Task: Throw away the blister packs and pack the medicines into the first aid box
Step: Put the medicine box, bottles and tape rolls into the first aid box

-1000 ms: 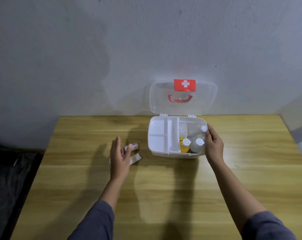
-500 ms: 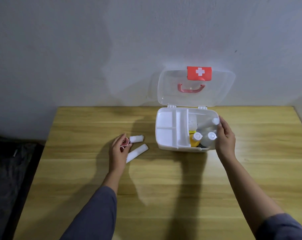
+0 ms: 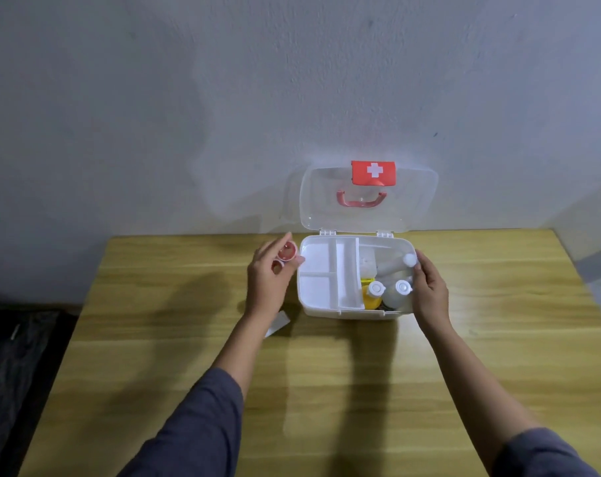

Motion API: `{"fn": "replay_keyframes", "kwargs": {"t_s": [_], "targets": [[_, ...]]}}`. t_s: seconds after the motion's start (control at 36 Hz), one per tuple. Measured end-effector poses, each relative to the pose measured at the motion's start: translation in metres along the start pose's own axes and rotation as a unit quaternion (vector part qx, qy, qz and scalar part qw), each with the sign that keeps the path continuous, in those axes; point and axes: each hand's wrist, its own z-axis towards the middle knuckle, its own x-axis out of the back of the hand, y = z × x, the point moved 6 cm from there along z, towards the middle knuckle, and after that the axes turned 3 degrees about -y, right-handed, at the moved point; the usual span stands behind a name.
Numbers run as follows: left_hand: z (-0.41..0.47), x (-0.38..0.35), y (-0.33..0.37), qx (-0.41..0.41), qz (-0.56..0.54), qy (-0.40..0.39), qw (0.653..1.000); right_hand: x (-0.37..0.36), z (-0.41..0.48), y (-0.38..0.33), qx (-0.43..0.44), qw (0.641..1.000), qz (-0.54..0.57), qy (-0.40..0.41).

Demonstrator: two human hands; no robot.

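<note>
The left hand [image 3: 268, 284] is carrying a small round container with a red top and white rim [image 3: 287, 253] at the left wall of the open white plastic first aid box [image 3: 347, 313], thumb and fingertips pinching it; a 2nd reddish round piece seems to be tucked lower in the same grip (too blurred to be sure). It is hanging just beside the shallow white divider tray [image 3: 321, 270], probably so it can drop into 1 of the vacant compartments. The right hand [image 3: 430, 290] is resting against the box's right edge, fingers pressed together and curled over the rim beside the white-capped bottles [image 3: 397, 290] and the yellow bottle [image 3: 373, 299] — a bracing hold, I judge, so the light box is not sliding. The clear lid with its red cross label [image 3: 373, 172] is leaning back against the wall, keeping the opening free. A flat white packet [image 3: 276, 324] is lying on the wooden table [image 3: 154, 339], partly under the left wrist — not yet packed.
</note>
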Motion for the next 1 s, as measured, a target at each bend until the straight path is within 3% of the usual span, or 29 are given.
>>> {"fn": "replay_keyframes", "kwargs": {"t_s": [0.08,0.19,0.69,0.89,1.0], "targets": [[0.007,-0.038,0.018,-0.034,0.054,-0.083,0.995,-0.001,0.000,-0.001,0.002,1.000,-0.001,-0.001],[0.014,-0.064,0.015,-0.019,0.122,-0.121,0.985,0.001,0.000,-0.002,-0.005,1.000,0.009,-0.005],[0.018,-0.071,0.018,-0.045,0.184,-0.091,0.978,0.002,0.001,-0.002,-0.006,1.000,0.011,-0.008],[0.006,-0.045,0.022,-0.094,0.204,-0.024,0.974,0.003,0.004,-0.002,-0.008,1.000,-0.003,-0.013],[-0.003,-0.040,0.014,-0.115,0.237,-0.036,0.964,0.003,0.003,-0.003,-0.009,1.000,0.007,-0.013]]}}
